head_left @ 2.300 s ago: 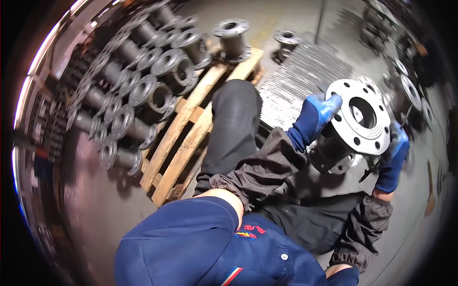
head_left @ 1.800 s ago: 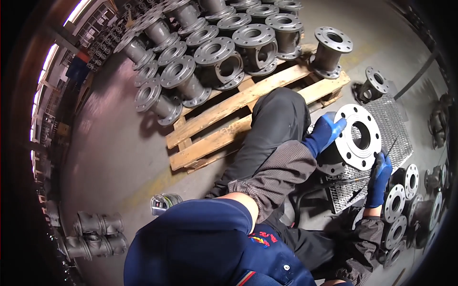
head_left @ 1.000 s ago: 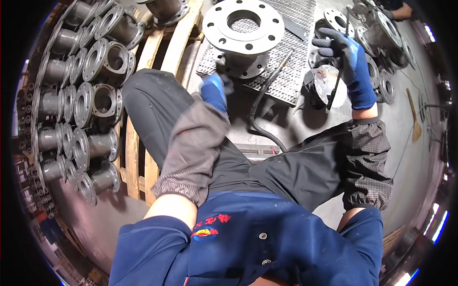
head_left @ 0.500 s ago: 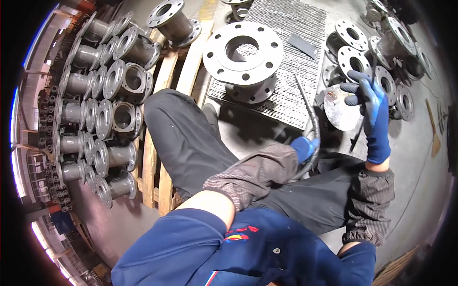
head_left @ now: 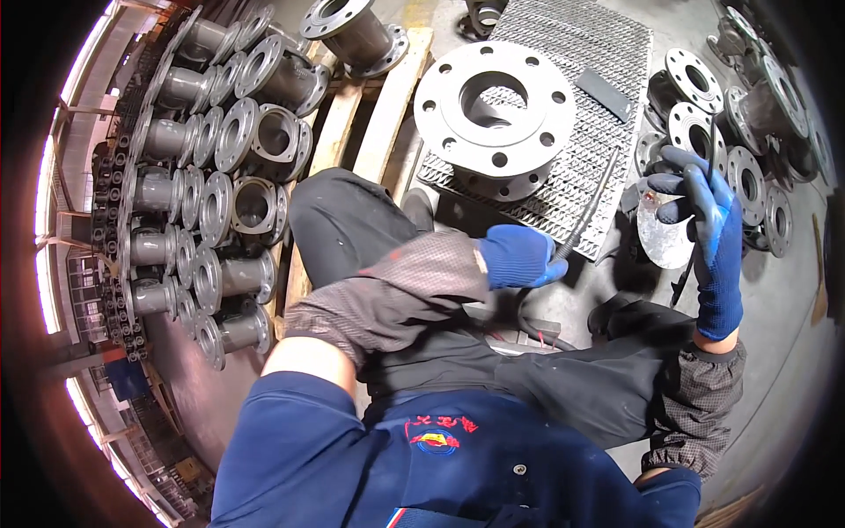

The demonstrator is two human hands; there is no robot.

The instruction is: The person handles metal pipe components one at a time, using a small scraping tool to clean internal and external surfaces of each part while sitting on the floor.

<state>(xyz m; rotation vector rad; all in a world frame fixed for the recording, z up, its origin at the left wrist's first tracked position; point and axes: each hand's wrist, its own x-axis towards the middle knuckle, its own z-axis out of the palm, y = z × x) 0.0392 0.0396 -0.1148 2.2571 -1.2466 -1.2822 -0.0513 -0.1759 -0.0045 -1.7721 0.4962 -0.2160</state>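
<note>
My left hand (head_left: 521, 257), in a blue knit glove, is closed around a black hose-like cable with a long, slim, stiff end (head_left: 597, 202). That end slants up and away over the ridged metal plate. Held upright in my raised right hand (head_left: 717, 238), also gloved in blue, is a thin dark rod (head_left: 679, 287), passing between the fingers; its exact kind is unclear. Beyond my left hand, a grey flanged pipe piece (head_left: 449, 132) stands on the ridged metal plate (head_left: 576, 40), its wide ring with bolt holes facing up. Neither hand touches it.
Rows of grey flanged pipe fittings (head_left: 163, 189) are stacked at the left, beside a wooden pallet (head_left: 387, 132). More flanges (head_left: 695, 79) lie at the right. A dark flat bar (head_left: 603, 94) rests on the plate. A pale round disc (head_left: 664, 233) is near my right hand.
My left hand has moved left and forward from beside my thigh, bringing the cable's slim end with it. The whole view has shifted. My right hand still holds the rod upright.
</note>
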